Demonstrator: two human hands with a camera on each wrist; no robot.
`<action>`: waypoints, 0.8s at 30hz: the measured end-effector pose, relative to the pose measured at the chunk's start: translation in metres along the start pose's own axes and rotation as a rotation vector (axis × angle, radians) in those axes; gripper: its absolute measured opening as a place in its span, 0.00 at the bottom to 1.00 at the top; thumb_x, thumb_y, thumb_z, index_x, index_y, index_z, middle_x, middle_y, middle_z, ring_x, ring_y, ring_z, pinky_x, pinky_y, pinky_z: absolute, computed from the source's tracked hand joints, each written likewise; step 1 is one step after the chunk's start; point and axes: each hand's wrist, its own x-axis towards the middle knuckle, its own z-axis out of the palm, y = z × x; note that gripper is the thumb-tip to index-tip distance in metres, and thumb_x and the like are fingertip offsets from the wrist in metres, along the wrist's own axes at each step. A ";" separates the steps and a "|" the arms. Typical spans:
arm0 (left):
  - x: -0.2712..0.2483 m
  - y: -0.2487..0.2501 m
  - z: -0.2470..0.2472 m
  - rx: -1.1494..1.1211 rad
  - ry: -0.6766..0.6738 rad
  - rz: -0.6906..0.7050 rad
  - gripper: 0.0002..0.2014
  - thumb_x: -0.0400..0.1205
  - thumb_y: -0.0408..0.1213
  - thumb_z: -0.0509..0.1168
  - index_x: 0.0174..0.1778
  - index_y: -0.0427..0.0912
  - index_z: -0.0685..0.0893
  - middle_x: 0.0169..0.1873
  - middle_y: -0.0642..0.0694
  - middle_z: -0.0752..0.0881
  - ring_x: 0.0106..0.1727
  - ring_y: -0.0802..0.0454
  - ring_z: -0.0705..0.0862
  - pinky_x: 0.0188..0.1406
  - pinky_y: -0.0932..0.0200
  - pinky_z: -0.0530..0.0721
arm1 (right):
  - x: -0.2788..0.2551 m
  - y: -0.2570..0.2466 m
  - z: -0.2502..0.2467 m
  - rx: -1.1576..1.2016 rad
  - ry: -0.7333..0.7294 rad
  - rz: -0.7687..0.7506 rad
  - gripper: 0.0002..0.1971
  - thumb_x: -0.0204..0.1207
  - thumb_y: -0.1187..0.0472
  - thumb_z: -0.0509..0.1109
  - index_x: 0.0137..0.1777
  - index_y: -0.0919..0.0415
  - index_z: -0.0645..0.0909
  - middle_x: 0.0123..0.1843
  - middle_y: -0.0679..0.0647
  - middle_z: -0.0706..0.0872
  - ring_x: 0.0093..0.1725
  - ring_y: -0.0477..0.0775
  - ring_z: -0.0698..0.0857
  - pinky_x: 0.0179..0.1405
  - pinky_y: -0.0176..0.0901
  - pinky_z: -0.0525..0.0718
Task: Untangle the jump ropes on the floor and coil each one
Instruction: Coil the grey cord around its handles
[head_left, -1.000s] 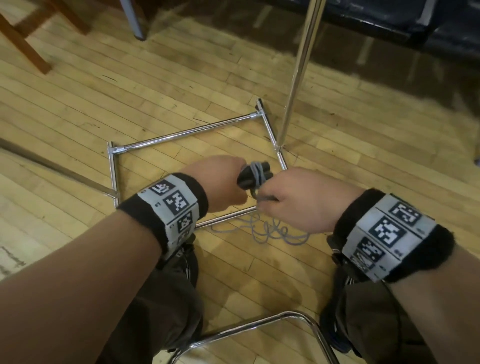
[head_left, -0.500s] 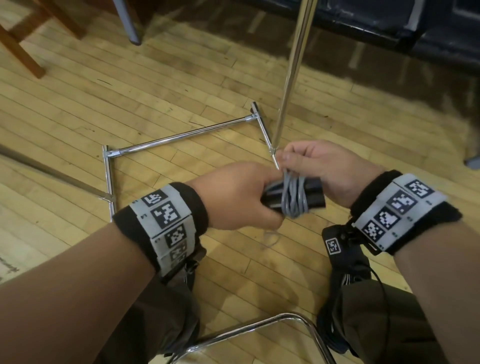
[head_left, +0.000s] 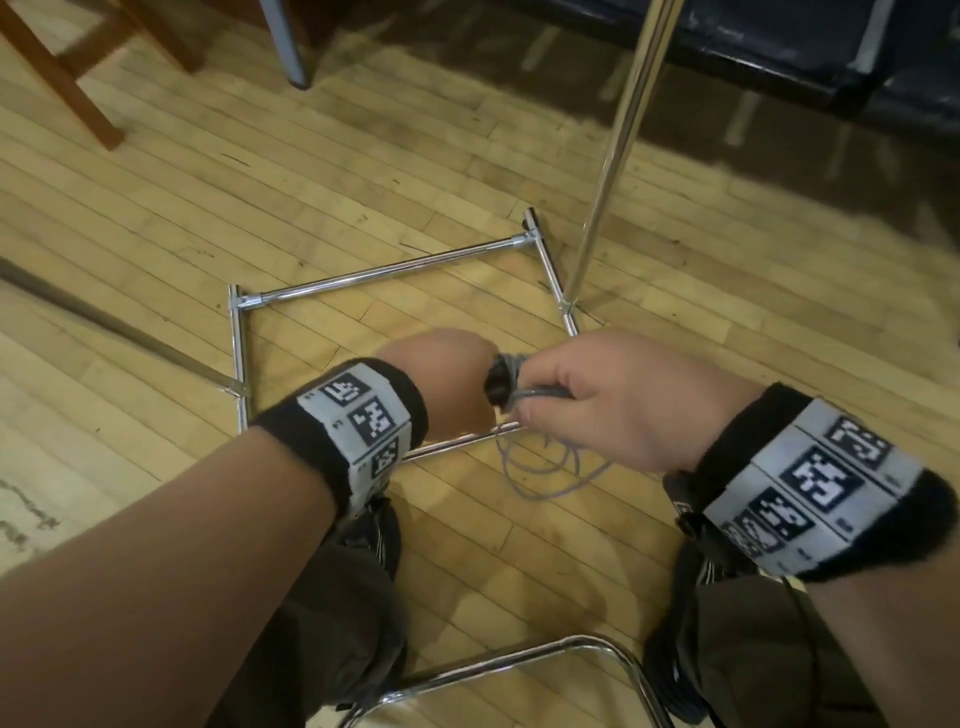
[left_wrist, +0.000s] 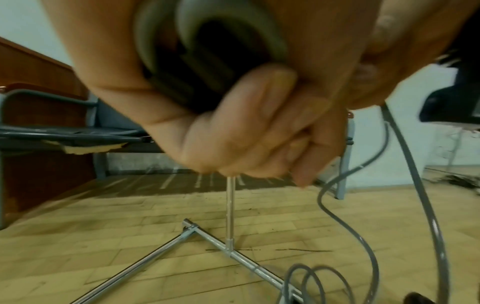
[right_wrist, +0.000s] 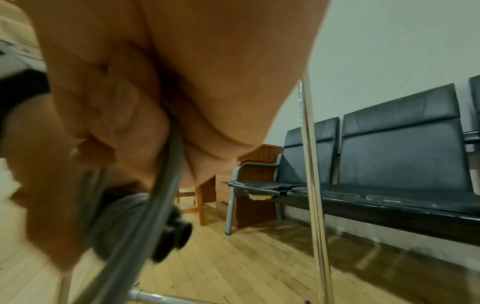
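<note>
A grey jump rope cord is wound in several turns round a pair of black handles. My left hand grips the handles in its fist; the left wrist view shows the wound cord over the handles. Just right of the handles, my right hand pinches the cord between thumb and fingers. The right wrist view shows the cord running past the black handle ends. The loose remainder of the cord lies in loops on the floor below my right hand.
A chrome rack base lies on the wooden floor under my hands, and its upright pole rises just beyond my right hand. Black bench seats stand at the back, a wooden stool leg at far left. A chrome chair frame is between my knees.
My right hand has carried the cord from beyond the handles back down to their near right side, laying another turn. My left hand has kept its grip on the handles.
</note>
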 end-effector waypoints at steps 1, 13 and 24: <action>-0.002 0.006 0.003 0.040 -0.048 0.057 0.08 0.84 0.41 0.69 0.41 0.50 0.78 0.35 0.51 0.82 0.33 0.55 0.78 0.29 0.60 0.72 | -0.002 0.001 -0.003 0.028 0.034 -0.004 0.13 0.83 0.49 0.69 0.39 0.52 0.84 0.32 0.42 0.84 0.31 0.40 0.80 0.28 0.32 0.76; -0.021 0.025 -0.018 -0.702 0.146 0.247 0.06 0.77 0.41 0.78 0.47 0.52 0.89 0.30 0.56 0.89 0.22 0.64 0.82 0.21 0.68 0.80 | 0.002 0.062 -0.012 0.863 0.286 0.165 0.16 0.84 0.53 0.71 0.43 0.68 0.85 0.30 0.51 0.85 0.27 0.47 0.81 0.25 0.39 0.76; 0.004 -0.001 -0.001 -0.069 -0.023 -0.147 0.11 0.83 0.43 0.72 0.39 0.46 0.78 0.33 0.49 0.81 0.30 0.54 0.78 0.25 0.61 0.72 | 0.004 0.000 0.016 -0.185 -0.178 -0.032 0.14 0.88 0.50 0.62 0.41 0.52 0.79 0.35 0.46 0.80 0.34 0.42 0.78 0.30 0.38 0.69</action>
